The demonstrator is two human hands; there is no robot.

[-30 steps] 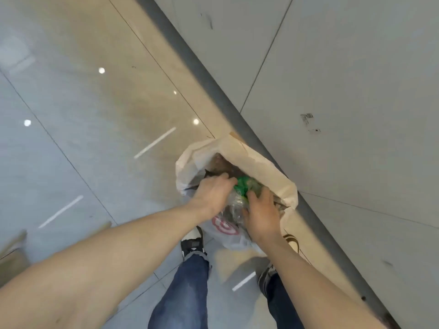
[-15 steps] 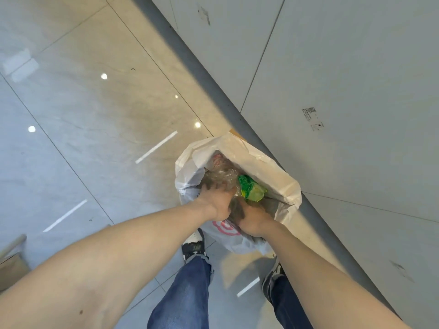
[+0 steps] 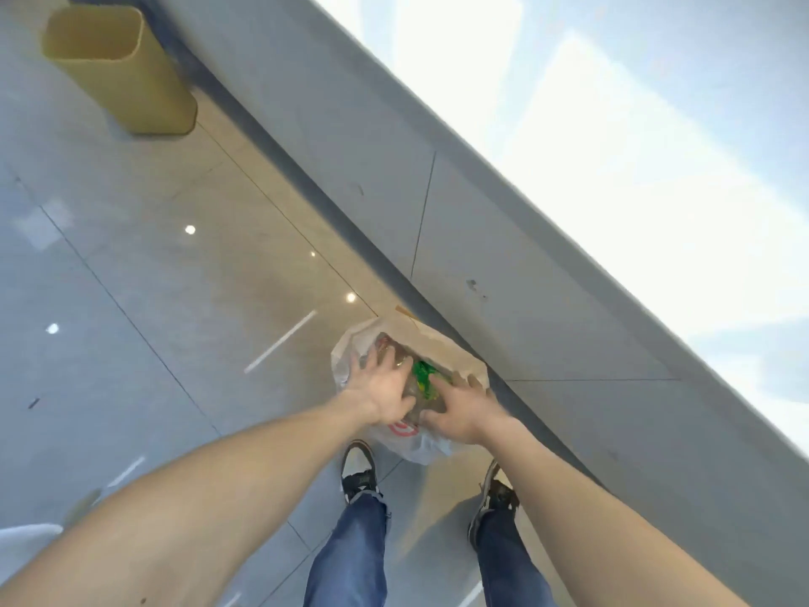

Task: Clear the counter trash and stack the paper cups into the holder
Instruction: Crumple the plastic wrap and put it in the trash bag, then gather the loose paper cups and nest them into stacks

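Two bare hands reach down to a white plastic bag (image 3: 427, 446) standing on the tiled floor (image 3: 131, 300) against the base of the grey desk front (image 3: 547, 335), between the person's shoes. The left hand (image 3: 385, 387) lies with fingers spread and its grip open on the clear crumpled trash (image 3: 405, 381) filling the bag mouth. The right hand (image 3: 462, 405), grip likewise open, presses flat just beside a green wrapper (image 3: 422, 374); a yellow bin (image 3: 127, 72) stands well apart.
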